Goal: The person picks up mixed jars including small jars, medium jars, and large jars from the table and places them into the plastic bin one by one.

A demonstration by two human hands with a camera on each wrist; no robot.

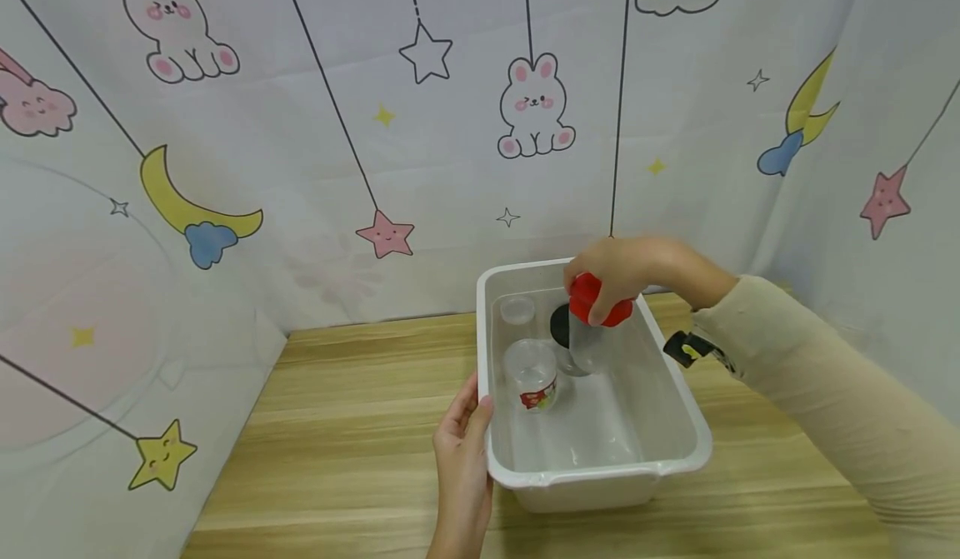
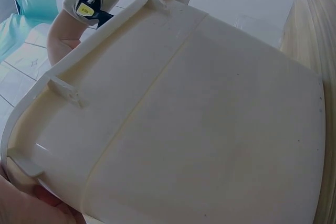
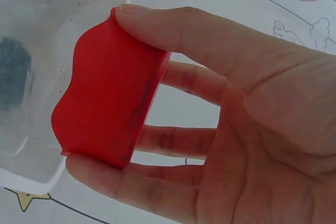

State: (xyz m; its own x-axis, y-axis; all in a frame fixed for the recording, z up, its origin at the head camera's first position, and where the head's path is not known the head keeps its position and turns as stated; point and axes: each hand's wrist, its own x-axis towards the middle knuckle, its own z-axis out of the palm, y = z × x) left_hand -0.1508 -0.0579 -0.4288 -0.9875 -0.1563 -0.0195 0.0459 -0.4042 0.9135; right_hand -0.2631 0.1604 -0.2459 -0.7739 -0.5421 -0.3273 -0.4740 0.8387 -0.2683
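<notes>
My right hand (image 1: 622, 272) grips the scalloped red lid (image 3: 107, 93) of a clear plastic jar (image 1: 588, 349), fingers spread around the lid's rim. The jar is inside a white plastic tub (image 1: 678, 426), lid uppermost; whether its base touches the floor of the tub I cannot tell. My left hand (image 1: 461, 442) holds the tub's left rim, thumb on top and fingers against the outer wall. Left of the red-lidded jar stands a clear jar with a red label (image 1: 538, 396). Behind it is a small clear container (image 1: 517, 311). A black lid (image 1: 559, 326) is partly hidden.
The tub stands on a wood-grain table (image 1: 375, 409). Close behind it hangs a white curtain (image 1: 450, 167) printed with bunnies, stars and moons, which also runs along both sides. A small black device (image 1: 684, 348) is strapped at the right sleeve's cuff.
</notes>
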